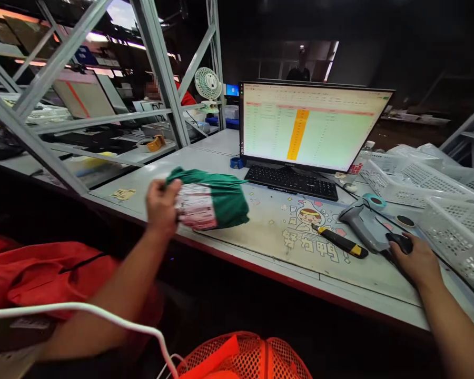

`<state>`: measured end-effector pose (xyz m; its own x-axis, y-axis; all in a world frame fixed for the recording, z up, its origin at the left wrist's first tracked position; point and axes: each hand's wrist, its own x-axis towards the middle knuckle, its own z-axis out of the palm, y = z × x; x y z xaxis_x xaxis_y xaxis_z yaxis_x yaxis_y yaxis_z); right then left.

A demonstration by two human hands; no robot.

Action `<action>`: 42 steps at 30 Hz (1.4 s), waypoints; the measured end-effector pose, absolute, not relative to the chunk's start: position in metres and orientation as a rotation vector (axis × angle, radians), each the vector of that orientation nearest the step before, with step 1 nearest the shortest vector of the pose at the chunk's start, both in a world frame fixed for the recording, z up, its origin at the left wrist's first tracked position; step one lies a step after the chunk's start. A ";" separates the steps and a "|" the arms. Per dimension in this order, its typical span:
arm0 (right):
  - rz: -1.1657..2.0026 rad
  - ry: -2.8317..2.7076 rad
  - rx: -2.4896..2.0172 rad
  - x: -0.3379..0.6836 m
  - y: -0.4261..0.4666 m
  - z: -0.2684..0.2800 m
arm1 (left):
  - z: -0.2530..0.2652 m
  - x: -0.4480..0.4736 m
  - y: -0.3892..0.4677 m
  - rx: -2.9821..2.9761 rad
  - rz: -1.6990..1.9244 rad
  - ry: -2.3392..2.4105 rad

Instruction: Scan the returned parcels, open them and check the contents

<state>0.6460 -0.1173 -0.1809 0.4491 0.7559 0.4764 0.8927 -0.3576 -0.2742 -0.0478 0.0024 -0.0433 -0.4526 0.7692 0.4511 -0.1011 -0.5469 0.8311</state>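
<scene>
My left hand [161, 206] grips one end of a green plastic mailer parcel [231, 202] with a white printed label [197, 206]. The parcel is held at the front edge of the desk; whether it touches the top I cannot tell. On the right, my right hand [418, 258] is closed over a black computer mouse [401, 242]. Just left of the mouse lies a grey barcode scanner [363, 226]. A black and yellow utility knife [339, 241] rests on the printed desk mat [260, 231], between the parcel and my right hand.
A monitor [272, 126] showing a spreadsheet stands behind a black keyboard [292, 181]. White plastic baskets [454, 226] line the right side, near tape rolls [374, 201]. Metal frame bars [154, 68] rise at left. An orange mesh basket [256, 358] sits below the desk edge.
</scene>
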 end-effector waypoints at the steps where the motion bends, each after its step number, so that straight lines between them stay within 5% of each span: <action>1: -0.370 -1.381 -2.187 0.644 -0.118 -0.179 | -0.051 -0.032 0.012 1.136 2.020 0.998; 7: -0.485 -1.366 -2.044 0.632 -0.122 -0.171 | -0.094 0.077 0.041 1.234 1.670 0.970; 16: -0.564 -1.433 -1.910 0.580 -0.123 -0.122 | -0.127 0.093 0.026 1.550 1.068 0.937; 24: -0.110 -1.600 -2.301 0.519 -0.103 -0.103 | -0.092 0.102 0.028 2.122 0.728 1.351; 31: -0.021 -1.434 -2.646 0.481 -0.075 -0.095 | -0.067 0.142 0.059 2.383 0.140 1.324; 38: 0.117 -1.314 -2.673 0.470 -0.062 -0.065 | -0.076 0.141 0.052 2.373 0.325 1.402; 42: 0.573 -1.392 -2.359 0.465 -0.096 -0.013 | -0.076 0.136 0.038 2.323 0.455 1.476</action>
